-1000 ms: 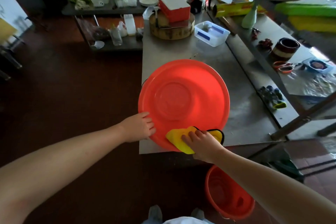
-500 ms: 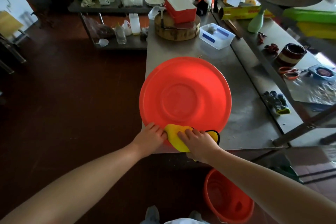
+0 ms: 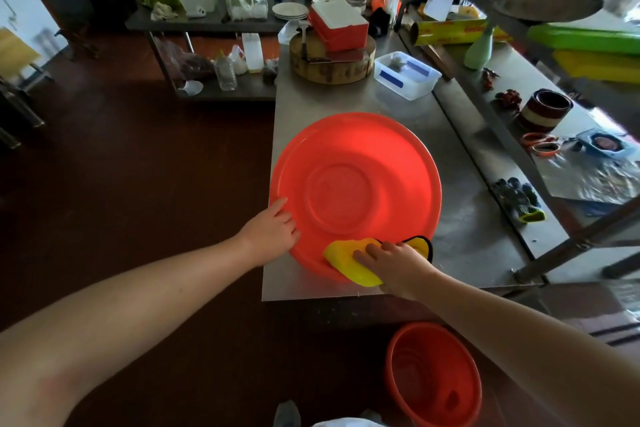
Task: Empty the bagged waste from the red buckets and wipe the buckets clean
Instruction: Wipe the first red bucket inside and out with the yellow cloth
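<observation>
A red bucket (image 3: 356, 163) lies upside down on the near end of the steel table (image 3: 460, 218), its round base facing up. My left hand (image 3: 272, 229) rests on its near-left wall, fingers fairly straight against the plastic. My right hand (image 3: 391, 260) presses a yellow cloth (image 3: 346, 258) with a black edge onto the bucket's near rim; the fingers lie flat over the cloth. A second red bucket (image 3: 433, 374) stands upright on the dark floor, below my right forearm.
A wooden chopping block (image 3: 332, 70) with a red-and-white box (image 3: 337, 23) and a clear plastic tub (image 3: 405, 75) sit at the table's far end. Gloves (image 3: 519, 198), scissors (image 3: 540, 142) and a tape roll (image 3: 545, 109) lie on the right shelf. Bottles crowd the back.
My left hand slid away from the cloth, leftward and up along the bucket's wall. The right hand with the cloth shifted a little to the right on the near rim.
</observation>
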The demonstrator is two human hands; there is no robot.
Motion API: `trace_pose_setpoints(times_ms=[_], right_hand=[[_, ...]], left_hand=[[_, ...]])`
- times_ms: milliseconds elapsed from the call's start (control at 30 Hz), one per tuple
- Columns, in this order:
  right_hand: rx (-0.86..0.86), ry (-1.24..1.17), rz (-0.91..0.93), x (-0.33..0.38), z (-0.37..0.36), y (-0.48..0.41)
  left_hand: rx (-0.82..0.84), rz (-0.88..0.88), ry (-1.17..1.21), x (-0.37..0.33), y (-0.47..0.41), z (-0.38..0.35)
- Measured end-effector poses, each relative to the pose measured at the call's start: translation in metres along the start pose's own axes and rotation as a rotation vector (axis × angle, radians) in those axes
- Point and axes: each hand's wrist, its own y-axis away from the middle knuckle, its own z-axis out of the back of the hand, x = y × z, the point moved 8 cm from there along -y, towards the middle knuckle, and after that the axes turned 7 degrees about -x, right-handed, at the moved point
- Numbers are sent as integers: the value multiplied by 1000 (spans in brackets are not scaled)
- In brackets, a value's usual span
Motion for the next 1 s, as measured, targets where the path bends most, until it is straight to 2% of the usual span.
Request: trace_pose_setpoints(times_ms=[67, 167, 300, 367, 533, 733, 1000], right_hand=[[2, 3, 13, 2, -4, 2], [-23, 28, 26, 0, -9, 7], [-17, 39, 13, -5, -15, 7], [20, -40, -17, -8, -19, 4], [219, -440, -285, -23, -33, -10], [278, -477, -482, -12, -44, -38], [216, -599, -408, 5, -73, -91]], left_hand=[[60, 4, 4, -20, -3, 1], [145, -13, 144, -58, -7, -1], [64, 35, 276, -80, -14, 1], [30, 23, 270, -82, -14, 1], [38, -33, 226, -84, -15, -1], [80, -36, 237, -88, -28, 10], [101, -43, 313, -85, -18, -3]])
